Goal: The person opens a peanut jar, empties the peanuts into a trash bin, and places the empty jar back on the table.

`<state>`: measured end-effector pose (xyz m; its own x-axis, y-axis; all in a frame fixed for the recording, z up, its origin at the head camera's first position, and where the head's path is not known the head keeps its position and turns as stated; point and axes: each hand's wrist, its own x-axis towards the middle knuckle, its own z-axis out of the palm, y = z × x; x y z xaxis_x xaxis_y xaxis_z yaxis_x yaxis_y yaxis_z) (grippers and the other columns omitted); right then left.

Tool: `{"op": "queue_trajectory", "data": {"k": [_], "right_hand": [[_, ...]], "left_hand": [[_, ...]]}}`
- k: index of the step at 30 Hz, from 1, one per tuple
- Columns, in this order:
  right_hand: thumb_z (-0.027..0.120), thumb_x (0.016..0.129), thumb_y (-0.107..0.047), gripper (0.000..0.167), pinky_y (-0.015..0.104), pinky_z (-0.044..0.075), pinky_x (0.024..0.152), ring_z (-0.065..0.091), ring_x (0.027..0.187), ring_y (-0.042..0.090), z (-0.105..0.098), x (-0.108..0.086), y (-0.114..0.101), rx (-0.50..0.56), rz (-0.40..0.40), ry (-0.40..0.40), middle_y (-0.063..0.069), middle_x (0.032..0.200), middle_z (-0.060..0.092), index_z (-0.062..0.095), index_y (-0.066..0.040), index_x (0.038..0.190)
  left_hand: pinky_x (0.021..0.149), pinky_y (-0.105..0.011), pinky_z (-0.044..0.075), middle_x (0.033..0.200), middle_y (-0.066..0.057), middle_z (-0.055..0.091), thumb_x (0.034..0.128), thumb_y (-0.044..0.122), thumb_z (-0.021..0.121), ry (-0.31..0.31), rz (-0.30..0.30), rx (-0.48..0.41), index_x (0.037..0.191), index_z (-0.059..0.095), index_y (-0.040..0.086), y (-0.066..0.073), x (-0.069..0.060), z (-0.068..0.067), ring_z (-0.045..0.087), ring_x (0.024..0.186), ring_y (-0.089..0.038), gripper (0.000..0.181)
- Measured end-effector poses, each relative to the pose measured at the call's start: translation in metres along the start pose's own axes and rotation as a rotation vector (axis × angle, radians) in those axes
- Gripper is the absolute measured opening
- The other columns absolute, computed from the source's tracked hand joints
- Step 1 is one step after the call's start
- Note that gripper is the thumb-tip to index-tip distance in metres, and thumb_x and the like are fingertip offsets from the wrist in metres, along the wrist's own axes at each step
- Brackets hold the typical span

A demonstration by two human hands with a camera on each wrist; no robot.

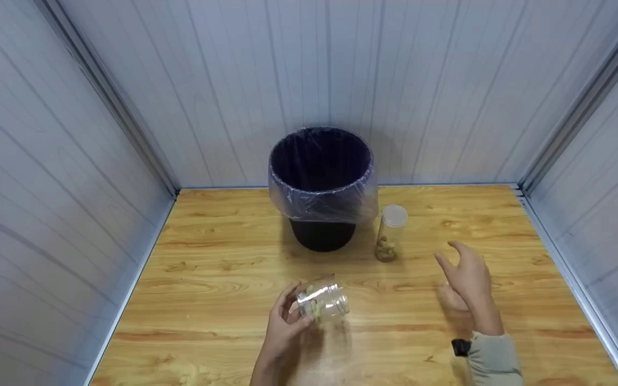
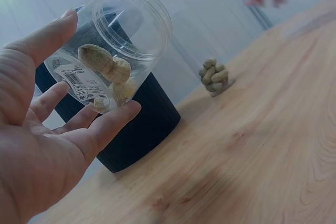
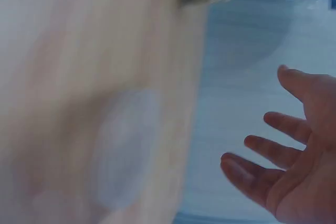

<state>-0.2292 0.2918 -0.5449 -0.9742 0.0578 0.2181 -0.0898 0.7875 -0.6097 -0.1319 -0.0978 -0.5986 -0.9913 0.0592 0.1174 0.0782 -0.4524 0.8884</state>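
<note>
Jar (image 1: 324,302): clear, up in your left hand (image 1: 282,328) above the table (image 1: 201,300), in front of the bin (image 1: 322,237); tipped on its side, its uncovered mouth facing right in the head view.
Peanuts (image 2: 95,57): a few, in their shells, inside your jar.
Label (image 2: 81,81): white, printed with a barcode, near the jar's base.
Left hand: your thumb and fingers grip the jar from either side, near its base.
Right hand (image 1: 470,276): yours is well to the right of the jar, holding nothing, with thumb and fingers spread apart.
Disc (image 1: 454,297): pale, flat on the table beneath your right hand and partly hidden by it; blurred in your right wrist view.
Tall jar (image 1: 391,234): upright on the table between the bin and your right hand, just beside the bin; white top on, more peanuts at the bottom.
Bin: black, upright on the table near the back wall (image 1: 336,69), a clear bag (image 1: 322,206) folded over its rim.
Right wrist: you wear a black strap (image 1: 461,347) beside a pale sleeve (image 1: 494,360).
</note>
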Motion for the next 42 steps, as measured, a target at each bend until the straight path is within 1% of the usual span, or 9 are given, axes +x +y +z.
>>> {"op": "queue_trajectory", "data": {"k": [6, 11, 15, 18, 20, 25, 30, 34, 42], "right_hand": [[0.070, 0.091, -0.021, 0.040, 0.050, 0.054, 0.084, 0.057, 0.113, 0.037, -0.002, 0.031, -0.082, 0.252, -0.252, 0.088, 0.019, 0.126, 0.060, 0.063, -0.003, 0.125], [0.076, 0.086, -0.016, 0.041, 0.046, 0.055, 0.084, 0.056, 0.116, 0.034, 0.004, 0.052, -0.140, 0.282, -0.447, 0.121, 0.019, 0.134, 0.055, 0.065, -0.005, 0.124], [0.077, 0.085, -0.022, 0.049, 0.038, 0.054, 0.062, 0.064, 0.076, 0.029, 0.013, 0.069, -0.163, 0.180, -0.498, 0.120, 0.020, 0.143, 0.046, 0.062, -0.010, 0.130], [0.076, 0.085, -0.027, 0.057, 0.033, 0.045, 0.049, 0.061, 0.069, 0.028, 0.023, 0.081, -0.171, 0.130, -0.509, 0.112, 0.020, 0.146, 0.041, 0.056, -0.015, 0.137], [0.076, 0.086, -0.029, 0.058, 0.034, 0.044, 0.047, 0.063, 0.083, 0.033, 0.030, 0.088, -0.173, 0.108, -0.524, 0.105, 0.020, 0.147, 0.040, 0.055, -0.017, 0.139], [0.070, 0.091, -0.027, 0.043, 0.040, 0.053, 0.061, 0.060, 0.104, 0.035, 0.051, 0.096, -0.173, 0.123, -0.571, 0.093, 0.017, 0.145, 0.043, 0.062, -0.015, 0.131], [0.071, 0.091, -0.019, 0.030, 0.043, 0.054, 0.083, 0.057, 0.115, 0.033, 0.068, 0.102, -0.170, 0.196, -0.622, 0.230, 0.017, 0.135, 0.053, 0.069, -0.012, 0.120], [0.073, 0.088, -0.017, 0.027, 0.040, 0.055, 0.080, 0.061, 0.109, 0.030, 0.080, 0.107, -0.169, 0.213, -0.656, 0.355, 0.014, 0.130, 0.059, 0.073, -0.013, 0.115], [0.076, 0.085, -0.015, 0.027, 0.039, 0.057, 0.069, 0.063, 0.104, 0.031, 0.091, 0.105, -0.158, 0.241, -0.669, 0.508, 0.010, 0.129, 0.061, 0.074, -0.014, 0.112]], "left_hand": [[0.101, -0.046, 0.044, 0.140, -0.030, 0.036, 0.0750, -0.017, 0.069, -0.008, 0.044, 0.013, 0.144, 0.027, -0.011, -0.001, -0.003, 0.001, 0.050, 0.120, -0.041, 0.081], [0.099, -0.046, 0.045, 0.139, -0.029, 0.037, 0.0755, -0.015, 0.069, 0.012, 0.030, 0.016, 0.145, 0.031, -0.005, 0.002, -0.005, 0.001, 0.051, 0.119, -0.040, 0.080], [0.098, -0.044, 0.047, 0.139, -0.029, 0.036, 0.0756, -0.015, 0.069, 0.030, 0.009, -0.012, 0.146, 0.029, -0.005, 0.004, -0.006, 0.003, 0.052, 0.118, -0.038, 0.081], [0.096, -0.044, 0.049, 0.139, -0.028, 0.036, 0.0753, -0.015, 0.069, 0.035, -0.010, -0.043, 0.147, 0.027, -0.005, 0.003, -0.006, 0.005, 0.053, 0.117, -0.038, 0.083], [0.095, -0.043, 0.049, 0.139, -0.028, 0.036, 0.0751, -0.015, 0.070, 0.039, -0.018, -0.039, 0.146, 0.027, -0.006, 0.001, -0.006, 0.007, 0.053, 0.116, -0.038, 0.083], [0.093, -0.043, 0.050, 0.137, -0.031, 0.036, 0.0751, -0.014, 0.070, 0.033, -0.012, 0.023, 0.145, 0.027, -0.010, -0.001, -0.009, 0.009, 0.051, 0.117, -0.042, 0.082], [0.095, -0.042, 0.049, 0.135, -0.030, 0.038, 0.0759, -0.013, 0.070, 0.043, -0.014, 0.049, 0.145, 0.027, -0.009, 0.002, -0.007, 0.010, 0.050, 0.118, -0.040, 0.081], [0.096, -0.044, 0.048, 0.136, -0.028, 0.038, 0.0762, -0.012, 0.070, 0.045, -0.017, 0.034, 0.145, 0.025, -0.009, 0.009, -0.004, 0.011, 0.051, 0.118, -0.040, 0.083], [0.098, -0.039, 0.048, 0.144, -0.029, 0.035, 0.0771, -0.009, 0.072, 0.108, 0.093, 0.044, 0.145, 0.026, -0.010, 0.043, 0.009, 0.029, 0.044, 0.127, -0.041, 0.082]]}}
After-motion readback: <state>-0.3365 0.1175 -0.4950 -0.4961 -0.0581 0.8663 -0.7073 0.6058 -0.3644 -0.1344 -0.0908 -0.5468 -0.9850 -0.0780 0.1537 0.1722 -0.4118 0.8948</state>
